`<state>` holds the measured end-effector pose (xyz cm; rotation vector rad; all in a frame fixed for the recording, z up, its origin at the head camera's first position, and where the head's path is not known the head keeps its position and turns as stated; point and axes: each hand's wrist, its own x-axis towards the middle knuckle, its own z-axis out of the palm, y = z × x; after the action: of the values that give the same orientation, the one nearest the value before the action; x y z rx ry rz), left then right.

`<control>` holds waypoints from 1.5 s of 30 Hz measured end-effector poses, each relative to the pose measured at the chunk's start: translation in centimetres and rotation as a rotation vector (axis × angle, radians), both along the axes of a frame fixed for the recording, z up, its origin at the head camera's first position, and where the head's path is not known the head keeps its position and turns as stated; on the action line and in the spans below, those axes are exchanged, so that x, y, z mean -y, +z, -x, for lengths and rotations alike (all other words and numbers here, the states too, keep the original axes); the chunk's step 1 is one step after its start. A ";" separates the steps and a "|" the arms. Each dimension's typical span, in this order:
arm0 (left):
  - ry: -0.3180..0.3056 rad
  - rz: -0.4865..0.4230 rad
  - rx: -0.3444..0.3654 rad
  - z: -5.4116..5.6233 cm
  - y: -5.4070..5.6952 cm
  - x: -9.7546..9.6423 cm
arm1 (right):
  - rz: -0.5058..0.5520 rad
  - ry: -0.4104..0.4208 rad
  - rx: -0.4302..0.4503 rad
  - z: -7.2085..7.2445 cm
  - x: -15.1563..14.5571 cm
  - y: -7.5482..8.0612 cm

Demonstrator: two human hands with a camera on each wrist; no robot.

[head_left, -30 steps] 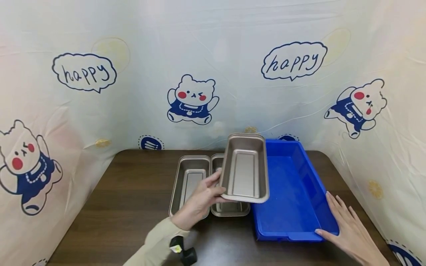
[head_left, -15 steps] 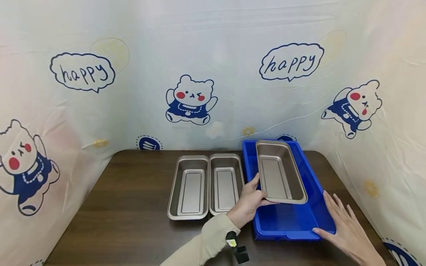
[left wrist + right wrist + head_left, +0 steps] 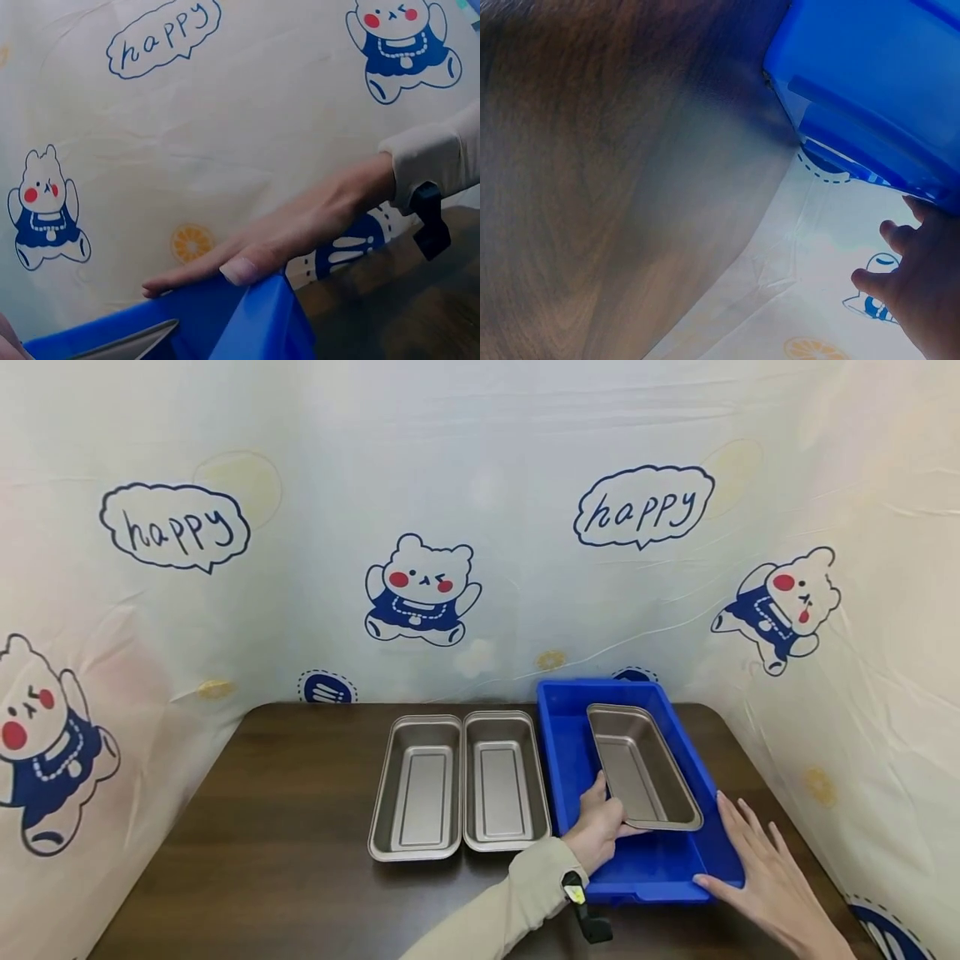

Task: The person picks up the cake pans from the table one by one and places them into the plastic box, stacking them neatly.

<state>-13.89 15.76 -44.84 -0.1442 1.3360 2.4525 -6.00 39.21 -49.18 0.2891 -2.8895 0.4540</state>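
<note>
A metal loaf pan (image 3: pixel 648 768) sits tilted within the outline of a blue plastic bin (image 3: pixel 611 893); whether it touches the floor of the bin I cannot tell. My left hand (image 3: pixel 598 827) grips the near left corner of this pan, thumb on the rim. My right hand (image 3: pixel 772 881) rests on the bin's near right corner with fingers spread and fairly straight; the left wrist view shows this right hand (image 3: pixel 277 232) too, lying along the bin's rim. Two more loaf pans, a left one (image 3: pixel 423 797) and a right one (image 3: pixel 502 793), stand side by side left of the bin.
The dark wooden table (image 3: pixel 262 827) carries the pans and bin. A printed cloth (image 3: pixel 525 527) with bears hangs behind and at both sides. A black strap with a small device (image 3: pixel 581 902) is on my left wrist.
My left hand has carried the loaf pan rightward from above the right-hand pan, then lowered it into the bin. My right hand stays at the bin's corner.
</note>
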 end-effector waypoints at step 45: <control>-0.069 0.338 -0.198 -0.5 4.5 30.6 | -0.002 -0.039 0.088 0.0 -0.1 -0.1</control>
<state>-13.44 -14.83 -40.30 0.0652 1.8023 2.2122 -6.03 39.29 -49.24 0.2183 -2.9756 0.4687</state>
